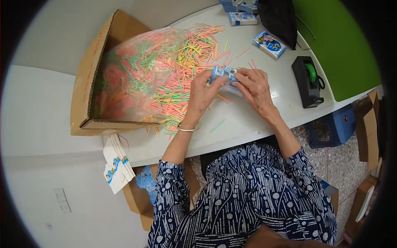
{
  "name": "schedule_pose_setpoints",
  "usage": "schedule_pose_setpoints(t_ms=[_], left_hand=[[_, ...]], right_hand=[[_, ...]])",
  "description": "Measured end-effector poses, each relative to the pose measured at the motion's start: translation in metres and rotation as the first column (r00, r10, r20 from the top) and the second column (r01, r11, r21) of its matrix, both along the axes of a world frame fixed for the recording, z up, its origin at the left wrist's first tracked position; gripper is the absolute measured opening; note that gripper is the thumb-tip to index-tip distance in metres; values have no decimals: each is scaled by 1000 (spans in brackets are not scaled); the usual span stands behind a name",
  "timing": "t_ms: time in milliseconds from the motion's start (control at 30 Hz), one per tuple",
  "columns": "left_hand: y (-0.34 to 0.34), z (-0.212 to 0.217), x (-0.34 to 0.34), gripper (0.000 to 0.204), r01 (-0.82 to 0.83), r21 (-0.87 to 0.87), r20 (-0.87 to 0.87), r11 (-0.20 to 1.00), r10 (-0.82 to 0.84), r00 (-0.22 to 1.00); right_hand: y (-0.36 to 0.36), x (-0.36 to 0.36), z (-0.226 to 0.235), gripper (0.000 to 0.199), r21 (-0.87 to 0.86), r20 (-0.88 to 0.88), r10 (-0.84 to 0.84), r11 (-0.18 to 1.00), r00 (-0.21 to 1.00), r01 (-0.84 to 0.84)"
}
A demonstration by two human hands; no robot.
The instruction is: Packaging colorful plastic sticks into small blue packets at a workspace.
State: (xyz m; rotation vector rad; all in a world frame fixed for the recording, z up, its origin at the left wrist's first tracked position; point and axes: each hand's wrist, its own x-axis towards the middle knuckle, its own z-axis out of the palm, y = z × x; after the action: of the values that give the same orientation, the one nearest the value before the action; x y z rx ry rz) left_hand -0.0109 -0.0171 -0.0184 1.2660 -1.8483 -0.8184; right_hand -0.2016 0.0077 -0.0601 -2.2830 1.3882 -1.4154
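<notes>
Both hands grip a small blue-and-white box [224, 78] over the white table's middle: left hand [201, 94] curled around its near end, right hand [253, 87] pinching its far side. Colourful sticks [188, 62] crowd the left; bare tabletop [252, 118] runs to the front edge.

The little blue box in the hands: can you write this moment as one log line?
left hand: grips little blue box | right hand: on box's other end | beside: colourful sticks spilling from bag in cardboard box | tape dispenser right

Both hands, left [201, 94] and right [255, 88], meet, fingers curled.
</notes>
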Motion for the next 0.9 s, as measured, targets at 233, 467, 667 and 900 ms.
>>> schedule_pose_setpoints(t_ms=[233,467,667,900], left_hand=[[13,-14,-11,16,81,254,-453,964,44,890],[8,-29,-4,19,91,481,-397,872,125,909],[9,-11,-26,26,-217,-308,-10,926,224,974],[24,7,-18,15,19,-379,40,925,-4,999]], right_hand=[[-1,-2,5,24,316,313,59,935,948,-162],[-5,-16,1,16,424,238,-57,904,970,-50],[-5,-31,11,11,68,16,-128,990,992,127],[5,-20,34,16,66,118,191,978,975,-199]])
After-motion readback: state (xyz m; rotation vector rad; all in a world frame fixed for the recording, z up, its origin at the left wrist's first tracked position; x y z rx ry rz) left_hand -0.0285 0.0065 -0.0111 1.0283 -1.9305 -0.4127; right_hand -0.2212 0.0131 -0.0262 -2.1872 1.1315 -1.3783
